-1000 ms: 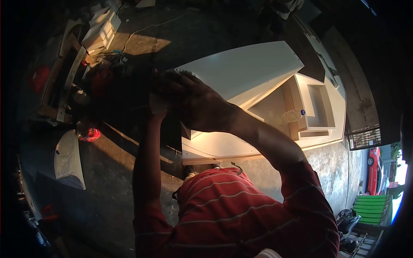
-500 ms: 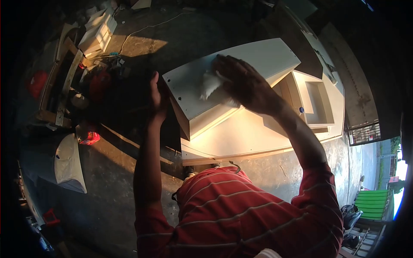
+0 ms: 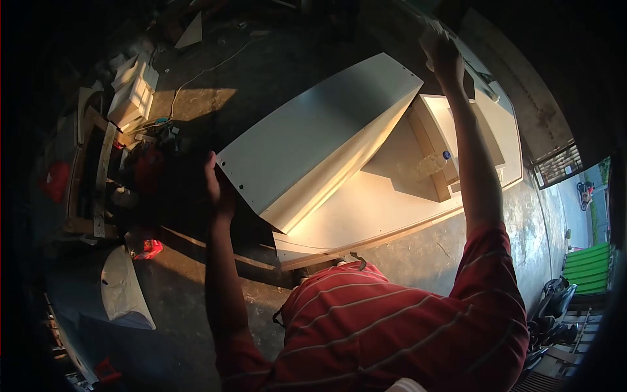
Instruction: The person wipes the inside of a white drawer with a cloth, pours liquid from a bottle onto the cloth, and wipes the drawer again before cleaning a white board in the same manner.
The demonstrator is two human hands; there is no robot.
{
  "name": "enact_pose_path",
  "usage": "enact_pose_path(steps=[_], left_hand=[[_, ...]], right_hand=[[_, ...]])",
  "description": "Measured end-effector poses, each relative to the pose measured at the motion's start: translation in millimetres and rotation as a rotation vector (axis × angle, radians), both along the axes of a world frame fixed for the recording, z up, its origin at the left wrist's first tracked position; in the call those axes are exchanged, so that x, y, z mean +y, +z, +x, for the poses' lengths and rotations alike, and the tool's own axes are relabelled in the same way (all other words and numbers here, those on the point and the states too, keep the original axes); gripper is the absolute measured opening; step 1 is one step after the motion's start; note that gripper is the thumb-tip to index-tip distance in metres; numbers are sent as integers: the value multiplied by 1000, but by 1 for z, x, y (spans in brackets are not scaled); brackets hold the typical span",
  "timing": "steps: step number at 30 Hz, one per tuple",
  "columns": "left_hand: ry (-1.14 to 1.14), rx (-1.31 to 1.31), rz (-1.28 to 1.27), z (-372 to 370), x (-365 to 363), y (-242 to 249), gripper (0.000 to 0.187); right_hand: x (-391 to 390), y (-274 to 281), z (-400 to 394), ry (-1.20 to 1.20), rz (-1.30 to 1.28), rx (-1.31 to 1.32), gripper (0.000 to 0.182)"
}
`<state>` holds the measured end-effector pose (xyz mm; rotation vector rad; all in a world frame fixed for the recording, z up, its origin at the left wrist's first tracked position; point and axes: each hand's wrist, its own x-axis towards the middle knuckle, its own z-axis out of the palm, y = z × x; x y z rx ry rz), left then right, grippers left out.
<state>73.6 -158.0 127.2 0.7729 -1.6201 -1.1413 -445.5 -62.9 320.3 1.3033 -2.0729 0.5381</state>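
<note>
A long white box-like furniture piece [image 3: 320, 130], with small dark holes near its ends, rests tilted on a white board. My left hand [image 3: 221, 196] steadies its left end, thumb up along the edge; the other fingers are in shadow. Off the piece, at the upper right, my right hand [image 3: 447, 64] is closed around a crumpled white cloth [image 3: 430, 46], slightly blurred.
Under the piece lies the large white board [image 3: 346, 225], which also carries a smaller open frame [image 3: 444, 117] and a clear bottle [image 3: 431, 163] with a blue cap. Stacked white pieces [image 3: 134, 98], a cable and a wooden frame [image 3: 101, 176] occupy the left floor.
My right hand has lifted the cloth off the top of the white piece and swung it to the upper right. The white piece's left end appears lower and further left, with my left hand following.
</note>
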Motion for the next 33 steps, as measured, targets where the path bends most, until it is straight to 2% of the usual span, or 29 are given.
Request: enact_pose_path(steps=[1, 3, 4, 5, 7, 8, 10, 11, 12, 13, 14, 15, 16, 17, 19, 20, 22, 23, 25, 27, 28, 29, 30, 31, 33], left_hand=[[-9, -6, -3, 1, 1, 2, 82], [47, 93, 40, 4, 4, 7, 64], [26, 143, 99, -4, 20, 30, 59], [6, 132, 93, -3, 19, 28, 59], [-134, 207, 219, -3, 14, 34, 49], [-160, 286, 361, -6, 18, 42, 48], [-193, 328, 432, -5, 19, 50, 48], [-211, 386, 506, -4, 20, 54, 48], [-111, 314, 409, -8, 23, 56, 48], [-120, 304, 401, -8, 23, 58, 48], [-126, 371, 503, -8, 23, 60, 48], [-133, 438, 604, -9, 23, 62, 48], [-142, 438, 596, -9, 20, 59, 48], [-119, 426, 563, -9, 16, 53, 49], [-97, 398, 536, -2, 16, 50, 49], [-192, 455, 598, -1, 15, 53, 50], [-303, 489, 663, -5, 17, 62, 51], [-227, 473, 616, -10, 23, 68, 51], [-166, 445, 566, -17, 31, 79, 52], [-160, 397, 517, -20, 36, 86, 53], [-167, 390, 515, -16, 33, 82, 53], [-238, 461, 591, -10, 27, 74, 53], [-310, 534, 665, -7, 22, 70, 54], [-312, 532, 658, -10, 20, 72, 54], [-198, 480, 644, -8, 24, 72, 54]], right_hand=[[0, 2, 11, 53, -42, 269, 40], [1, -5, 61, 308, 124, 364, 39], [0, -29, 82, 546, 159, 79, 41], [2, -52, 100, 777, 182, -212, 44], [23, -57, 133, 694, 177, 65, 48], [24, -59, 122, 669, 196, 25, 45], [12, -70, 54, 695, 179, 107, 40], [14, -63, 21, 634, 218, 245, 34], [13, -65, -21, 600, 230, 343, 28], [24, -59, -46, 426, 410, 355, 31], [36, -46, -40, 196, 422, -63, 28], [32, -85, -115, 186, 97, 40, 26], [42, -73, -120, 183, -7, -11, 27], [52, -49, -99, -40, -101, -220, 28], [53, -43, -115, 116, -490, -519, 30], [67, -17, -75, 196, -602, -853, 27], [61, -10, -27, 190, -691, -817, 31], [56, -9, -15, 198, -765, -769, 35], [37, -29, -16, 209, -295, -46, 25], [22, -47, 26, 565, -215, -86, 33], [15, -73, 42, 401, 97, 10, 36], [12, -79, 53, 463, 61, 97, 42], [18, -67, 71, 477, 218, 93, 47], [17, -68, 83, 578, 224, 197, 45], [19, -64, 93, 553, 243, 113, 42]])
